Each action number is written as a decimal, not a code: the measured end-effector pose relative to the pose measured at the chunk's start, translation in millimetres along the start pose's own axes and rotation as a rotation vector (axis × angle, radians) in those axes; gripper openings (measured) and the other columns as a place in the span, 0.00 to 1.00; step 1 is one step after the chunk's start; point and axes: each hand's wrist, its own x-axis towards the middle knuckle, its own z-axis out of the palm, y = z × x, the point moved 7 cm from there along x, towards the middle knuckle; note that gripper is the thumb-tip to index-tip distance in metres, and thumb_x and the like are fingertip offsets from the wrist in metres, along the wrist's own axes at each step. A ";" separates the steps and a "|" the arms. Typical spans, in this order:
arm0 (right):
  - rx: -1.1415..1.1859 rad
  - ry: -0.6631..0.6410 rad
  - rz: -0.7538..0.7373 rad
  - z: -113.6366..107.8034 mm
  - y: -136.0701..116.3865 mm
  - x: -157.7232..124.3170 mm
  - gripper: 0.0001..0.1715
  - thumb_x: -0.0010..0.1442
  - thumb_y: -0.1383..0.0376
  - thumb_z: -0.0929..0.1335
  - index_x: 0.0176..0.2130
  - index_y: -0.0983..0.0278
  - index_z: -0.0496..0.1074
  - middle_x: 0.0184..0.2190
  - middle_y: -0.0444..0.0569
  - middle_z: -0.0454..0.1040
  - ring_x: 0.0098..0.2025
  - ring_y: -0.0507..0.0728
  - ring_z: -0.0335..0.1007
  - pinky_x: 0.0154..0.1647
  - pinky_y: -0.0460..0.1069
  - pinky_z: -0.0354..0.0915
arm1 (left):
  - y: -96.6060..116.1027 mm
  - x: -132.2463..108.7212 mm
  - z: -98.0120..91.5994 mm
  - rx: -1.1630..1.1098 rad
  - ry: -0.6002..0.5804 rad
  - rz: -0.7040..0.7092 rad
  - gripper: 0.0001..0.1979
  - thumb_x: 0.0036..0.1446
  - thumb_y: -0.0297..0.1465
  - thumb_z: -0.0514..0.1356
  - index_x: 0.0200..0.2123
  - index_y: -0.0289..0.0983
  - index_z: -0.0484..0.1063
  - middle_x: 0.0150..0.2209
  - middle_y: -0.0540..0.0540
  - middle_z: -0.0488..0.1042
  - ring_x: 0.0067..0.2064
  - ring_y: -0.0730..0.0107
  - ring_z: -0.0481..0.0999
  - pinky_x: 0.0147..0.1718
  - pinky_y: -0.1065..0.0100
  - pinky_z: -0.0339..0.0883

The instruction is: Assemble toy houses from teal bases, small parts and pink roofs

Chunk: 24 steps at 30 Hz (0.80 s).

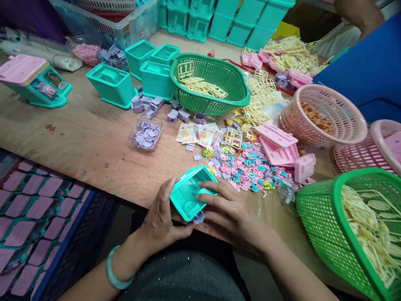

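Observation:
A teal plastic box (pixel 184 190) is held at the table's near edge, tilted so that its hollow inside faces up. My left hand (pixel 161 217) grips it along the left side and underneath, thumb at its lower edge. My right hand (pixel 227 205) closes on the right side, with some fingers reaching over the rim into the box. A small grey-purple part (pixel 198 217) sticks out at the box's lower corner, close to my left thumb. Whether a finger presses on that part I cannot tell. Just beyond lie loose pink and teal swirl pieces (pixel 250 165).
More teal boxes (pixel 109 85) stand behind, near a green basket (pixel 209 106) of cream sprues. A clear tub (pixel 145 133) holds purple pieces. At right are a pink basket (pixel 322 113) and a big green basket (pixel 326 209). A crate of pink-topped toys (pixel 37 205) sits lower left. Another person's arm (pixel 360 14) shows top right.

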 end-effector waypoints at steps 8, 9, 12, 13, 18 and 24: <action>0.028 0.092 0.005 2.9 -4.9 -7.0 0.15 0.66 0.60 0.70 0.52 0.59 0.74 0.54 0.56 0.76 0.56 0.65 0.72 0.58 0.67 0.68 | -4.0 -2.9 3.0 -0.078 -0.005 -0.044 0.56 0.48 0.32 0.70 0.72 0.36 0.40 0.60 0.30 0.68 0.61 0.42 0.72 0.53 0.48 0.75; 0.027 0.082 0.020 2.6 -5.4 -6.2 0.15 0.66 0.60 0.70 0.52 0.58 0.74 0.54 0.56 0.76 0.57 0.65 0.72 0.59 0.67 0.68 | -4.7 -2.0 2.9 -0.095 -0.017 -0.039 0.56 0.49 0.33 0.71 0.72 0.34 0.39 0.60 0.28 0.68 0.61 0.42 0.72 0.54 0.47 0.75; 0.031 0.019 0.043 2.5 -8.1 -2.9 0.14 0.68 0.60 0.68 0.52 0.58 0.73 0.54 0.55 0.77 0.58 0.65 0.71 0.60 0.67 0.67 | -5.5 0.1 3.3 -0.112 -0.047 -0.011 0.57 0.50 0.37 0.71 0.72 0.30 0.39 0.61 0.25 0.66 0.62 0.42 0.71 0.56 0.47 0.74; 0.036 -0.004 0.046 3.1 -8.9 -2.2 0.14 0.68 0.59 0.68 0.52 0.58 0.73 0.53 0.54 0.77 0.58 0.65 0.71 0.60 0.67 0.68 | -5.5 0.7 3.1 -0.111 -0.041 -0.004 0.57 0.50 0.38 0.72 0.72 0.29 0.39 0.61 0.25 0.66 0.62 0.42 0.71 0.57 0.48 0.73; 0.041 0.018 0.073 5.2 -8.8 -4.4 0.12 0.68 0.60 0.68 0.50 0.59 0.73 0.53 0.55 0.77 0.57 0.64 0.73 0.56 0.63 0.72 | -6.1 2.4 0.9 -0.169 0.009 0.003 0.56 0.50 0.36 0.71 0.72 0.30 0.41 0.59 0.28 0.67 0.63 0.44 0.69 0.59 0.48 0.72; 0.020 -0.043 0.034 6.7 -9.9 -4.6 0.19 0.68 0.59 0.68 0.57 0.61 0.71 0.53 0.55 0.77 0.57 0.63 0.73 0.59 0.63 0.70 | -11.8 -1.2 2.7 -0.210 -0.106 -0.034 0.55 0.54 0.37 0.69 0.73 0.34 0.38 0.66 0.27 0.61 0.67 0.42 0.64 0.61 0.44 0.68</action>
